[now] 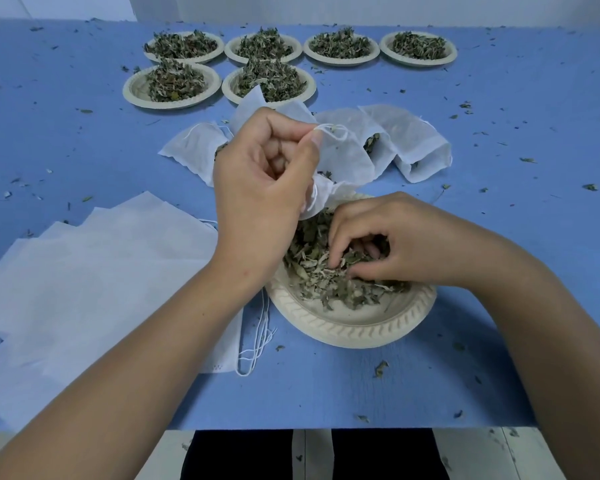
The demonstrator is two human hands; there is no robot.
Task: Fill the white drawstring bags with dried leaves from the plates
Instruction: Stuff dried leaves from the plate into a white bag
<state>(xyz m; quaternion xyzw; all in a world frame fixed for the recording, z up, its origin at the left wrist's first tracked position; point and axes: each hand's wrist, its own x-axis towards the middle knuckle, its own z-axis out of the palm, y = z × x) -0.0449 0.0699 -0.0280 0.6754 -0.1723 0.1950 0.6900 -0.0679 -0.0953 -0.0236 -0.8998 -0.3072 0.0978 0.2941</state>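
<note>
- Spreading across the blue table [326,386], six heaped plates [134,93] sit at the far side, with filled bags [413,140] between them and the near plate.
- Empty bags [94,271], stacked flat at left: thin, limp cloth, best lifted by the mouth hem.
- Near plate [354,327]: light, and likely to skid if nudged.
- Left hand [260,178] pinches the open bag [343,157] by its rim, just above the plate. The bag is floppy, so its mouth needs holding apart.
- Right hand [395,240], fingers curled, gathers dried leaves [326,282]: featherlight and brittle, so grip loosely.
</note>
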